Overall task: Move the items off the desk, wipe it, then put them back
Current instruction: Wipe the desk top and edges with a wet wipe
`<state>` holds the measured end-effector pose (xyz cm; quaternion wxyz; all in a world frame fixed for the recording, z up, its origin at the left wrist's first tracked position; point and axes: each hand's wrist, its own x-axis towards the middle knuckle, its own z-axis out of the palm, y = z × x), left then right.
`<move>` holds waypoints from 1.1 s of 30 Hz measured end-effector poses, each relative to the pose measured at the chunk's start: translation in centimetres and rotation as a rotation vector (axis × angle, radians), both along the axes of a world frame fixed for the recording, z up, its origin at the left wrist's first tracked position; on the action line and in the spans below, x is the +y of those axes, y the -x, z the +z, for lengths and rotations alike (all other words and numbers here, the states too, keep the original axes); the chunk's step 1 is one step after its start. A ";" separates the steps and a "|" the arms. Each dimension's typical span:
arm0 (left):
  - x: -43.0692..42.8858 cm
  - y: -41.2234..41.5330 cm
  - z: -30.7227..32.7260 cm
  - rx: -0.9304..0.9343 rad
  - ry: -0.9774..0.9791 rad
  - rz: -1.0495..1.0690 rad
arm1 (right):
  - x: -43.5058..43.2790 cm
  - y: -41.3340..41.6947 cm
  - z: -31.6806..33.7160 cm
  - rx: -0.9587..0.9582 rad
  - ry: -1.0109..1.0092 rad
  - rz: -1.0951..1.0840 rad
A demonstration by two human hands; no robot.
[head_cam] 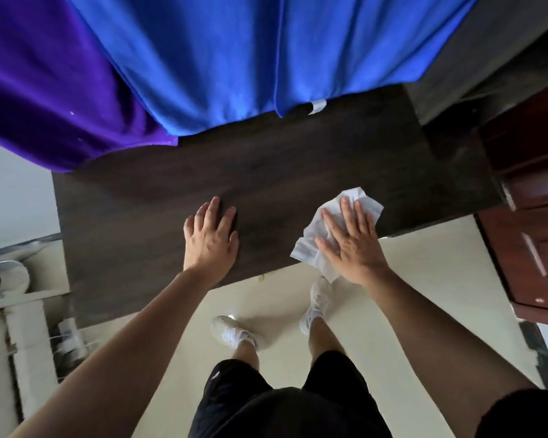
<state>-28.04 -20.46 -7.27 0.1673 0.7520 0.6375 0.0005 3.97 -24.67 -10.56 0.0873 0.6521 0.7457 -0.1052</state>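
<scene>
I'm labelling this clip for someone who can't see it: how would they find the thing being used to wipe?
Start at the dark wooden desk under the blue curtain. At its near edge two hands lie flat; the right hand presses on a crumpled white wipe, which hangs partly over the edge. It is the only white, loose thing on the desk; the left hand rests on bare wood.

A blue curtain (222, 52) fills the top of the frame, with a purple curtain (45, 80) beside it at upper left. The floor (424, 279) across the lower middle is pale cream and glossy. A reddish-brown wooden cabinet (532, 216) stands at the right edge. At lower left sit blurred white items (23, 327). Light is soft and even.
</scene>
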 end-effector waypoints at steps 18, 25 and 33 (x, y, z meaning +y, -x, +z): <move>-0.2 -25.0 0.8 0.125 0.124 0.015 | 8.8 -16.0 -0.8 0.180 -0.062 0.007; -2.5 -28.9 1.4 0.152 0.196 0.091 | 5.1 -20.5 -0.4 0.249 -0.091 0.094; -5.1 -33.9 0.7 0.143 0.194 0.163 | 4.8 -24.6 1.3 0.302 -0.006 0.076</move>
